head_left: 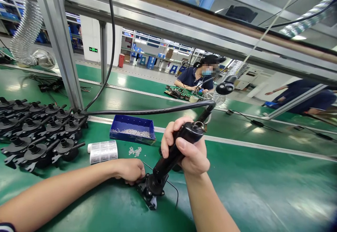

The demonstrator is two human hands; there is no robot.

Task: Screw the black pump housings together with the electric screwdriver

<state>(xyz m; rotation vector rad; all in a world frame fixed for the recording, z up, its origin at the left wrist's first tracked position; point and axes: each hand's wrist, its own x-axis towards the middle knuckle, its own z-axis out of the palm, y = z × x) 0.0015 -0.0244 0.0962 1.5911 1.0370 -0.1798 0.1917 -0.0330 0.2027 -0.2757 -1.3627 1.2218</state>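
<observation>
My right hand (185, 147) is wrapped round a black cylindrical power screwdriver (168, 160), tilted with its lower end down at a black round part (154, 186) on the green bench. My left hand (131, 170) has its fingers curled at the left edge of that part; the fingertips are hidden, so what they grip is unclear. The part has small round fasteners and a fork-like bracket, and a thin black wire (177, 193) curves out on its right. Beyond my left hand lie small metal rings (135, 151) in a loose patch.
A blue tray (133, 119) holds many small metal pieces. A label roll (104, 152) lies left of it. Several similar black parts (34, 151) stand in rows at the left. A black cable (150, 111) runs to the screwdriver's top. A person (198, 75) sits across the bench.
</observation>
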